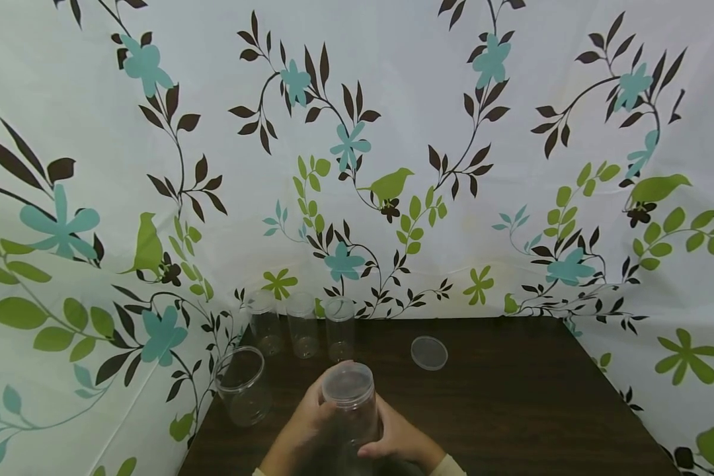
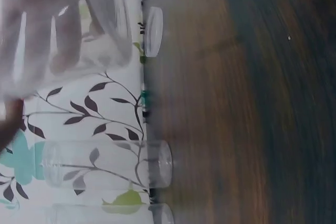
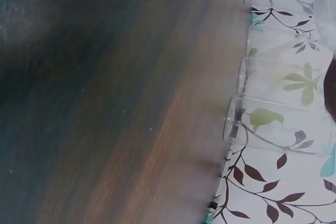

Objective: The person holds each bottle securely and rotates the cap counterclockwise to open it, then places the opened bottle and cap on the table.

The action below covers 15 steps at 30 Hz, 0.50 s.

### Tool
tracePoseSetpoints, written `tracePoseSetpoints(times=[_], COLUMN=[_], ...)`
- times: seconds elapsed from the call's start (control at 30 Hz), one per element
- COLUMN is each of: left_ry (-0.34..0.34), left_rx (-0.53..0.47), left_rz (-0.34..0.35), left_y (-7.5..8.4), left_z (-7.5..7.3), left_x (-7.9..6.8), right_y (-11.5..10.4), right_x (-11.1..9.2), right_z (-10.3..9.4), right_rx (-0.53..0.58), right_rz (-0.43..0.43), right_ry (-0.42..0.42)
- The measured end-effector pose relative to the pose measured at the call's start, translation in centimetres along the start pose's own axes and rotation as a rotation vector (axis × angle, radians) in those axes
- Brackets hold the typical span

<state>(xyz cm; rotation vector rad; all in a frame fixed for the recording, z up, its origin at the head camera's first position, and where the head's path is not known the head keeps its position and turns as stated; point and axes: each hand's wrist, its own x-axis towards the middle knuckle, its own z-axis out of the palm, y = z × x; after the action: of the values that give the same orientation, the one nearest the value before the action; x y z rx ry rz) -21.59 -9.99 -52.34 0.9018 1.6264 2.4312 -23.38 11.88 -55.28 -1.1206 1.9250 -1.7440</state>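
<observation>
Both hands hold a clear plastic jar [image 1: 359, 423] upright over the near part of the table. A translucent round lid [image 1: 348, 382] sits on its mouth. My left hand [image 1: 309, 416] grips the jar's left side, its fingers passing behind it near the top. Lower down on the right side, my right hand [image 1: 401, 436] curls round the jar with the thumb in front. Through the clear wall of the jar [image 2: 113, 30], fingers show in the left wrist view. In the right wrist view only a bit of the jar [image 3: 326, 17] appears at the edge.
Three clear jars [image 1: 305, 330] stand in a row at the table's back left. Nearer, at the left edge, is an uncapped wide jar [image 1: 244, 390]. A loose lid [image 1: 430, 353] lies flat toward the back of the dark wooden table [image 1: 512, 396]. Patterned cloth [image 1: 422, 264] hangs behind.
</observation>
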Motion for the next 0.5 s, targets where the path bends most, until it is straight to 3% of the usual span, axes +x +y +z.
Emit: tracePoseSetpoints(times=[0.1, 0.23, 0.3, 0.4, 0.5], left_ry=[-0.09, -0.045, 0.028, 0.194, 0.381], left_rx=[-0.132, -0.113, -0.04, 0.098, 0.223], left_rz=[-0.052, -0.09, -0.089, -0.087, -0.089], left_y=[0.3, 0.5, 0.5, 0.2, -0.2], left_z=[-0.4, -0.4, -0.1, 0.8, 2.2], left_x=[-0.2, -0.4, -0.3, 0.1, 0.6], right_y=[-0.3, -0.2, 0.0, 0.5, 1.0], right_x=[-0.1, 0.0, 0.1, 0.3, 0.4], right_z=[-0.1, 0.1, 0.3, 0.8, 1.5], right_rx=[0.038, 0.016, -0.02, -0.118, -0.294], right_rz=[-0.011, 0.001, 0.006, 0.015, 0.039], right_ry=[-0.055, -0.031, 0.011, 0.117, 0.27])
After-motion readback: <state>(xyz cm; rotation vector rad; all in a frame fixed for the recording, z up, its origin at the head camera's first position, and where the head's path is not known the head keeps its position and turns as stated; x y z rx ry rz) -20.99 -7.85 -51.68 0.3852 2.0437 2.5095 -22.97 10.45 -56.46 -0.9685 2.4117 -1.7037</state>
